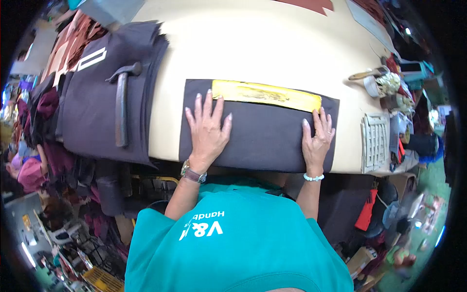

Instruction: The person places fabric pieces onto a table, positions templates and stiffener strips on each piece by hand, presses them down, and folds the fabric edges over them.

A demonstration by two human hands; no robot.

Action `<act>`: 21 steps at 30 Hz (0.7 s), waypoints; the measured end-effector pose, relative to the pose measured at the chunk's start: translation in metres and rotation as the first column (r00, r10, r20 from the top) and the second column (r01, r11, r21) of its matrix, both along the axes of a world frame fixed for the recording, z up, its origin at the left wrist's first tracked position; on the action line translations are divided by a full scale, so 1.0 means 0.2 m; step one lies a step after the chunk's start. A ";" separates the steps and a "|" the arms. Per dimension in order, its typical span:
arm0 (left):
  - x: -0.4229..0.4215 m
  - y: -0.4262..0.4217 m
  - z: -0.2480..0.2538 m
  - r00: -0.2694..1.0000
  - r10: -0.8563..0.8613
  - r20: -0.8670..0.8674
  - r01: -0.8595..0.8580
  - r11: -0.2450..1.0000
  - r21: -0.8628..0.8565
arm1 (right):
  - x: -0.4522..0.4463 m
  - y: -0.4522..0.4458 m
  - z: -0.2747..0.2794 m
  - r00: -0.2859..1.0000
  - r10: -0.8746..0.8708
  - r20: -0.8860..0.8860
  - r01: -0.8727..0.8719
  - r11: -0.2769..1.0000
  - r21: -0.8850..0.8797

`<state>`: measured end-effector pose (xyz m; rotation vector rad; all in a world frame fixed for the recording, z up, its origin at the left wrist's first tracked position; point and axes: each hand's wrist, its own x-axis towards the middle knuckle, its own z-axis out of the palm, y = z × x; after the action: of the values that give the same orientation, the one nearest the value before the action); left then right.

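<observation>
Over dark cloth (267,134), the left hand (208,129) and right hand (317,138) rest, fingers spread, at opposite ends of a yellow strip (267,95) near the cloth's far edge; pale tabletop (253,53) extends beyond, and leftward to stacked fabric (95,112).

The left hand (208,132) lay palm down, fingers (207,106) spread; the right hand (318,142) lay flat too, both forearms (183,197) stretched forward.

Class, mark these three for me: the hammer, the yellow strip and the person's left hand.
Hammer (121,109): head view, on its handle.
Yellow strip (267,95): head view, around its middle.
Left hand (208,132): head view, on its back.
</observation>
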<state>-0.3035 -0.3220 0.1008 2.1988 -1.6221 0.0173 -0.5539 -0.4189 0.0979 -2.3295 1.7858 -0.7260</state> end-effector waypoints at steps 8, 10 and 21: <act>0.01 0.00 0.00 0.999 -0.030 -0.018 0.030 1.000 0.008 | 0.01 0.02 0.01 0.999 -0.017 0.033 0.018 1.000 -0.008; 0.00 0.00 0.00 0.999 -0.033 -0.011 0.034 0.999 0.031 | 0.01 0.02 0.02 0.999 -0.025 0.036 0.025 1.000 0.013; -0.01 -0.01 0.03 1.000 -0.025 0.002 0.024 0.994 0.110 | 0.03 0.02 0.05 0.999 -0.034 -0.025 0.036 0.996 0.085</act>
<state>-0.3047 -0.3237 0.1074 2.2607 -1.6891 -0.0766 -0.5471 -0.4156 0.1081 -2.2677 1.8336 -0.6162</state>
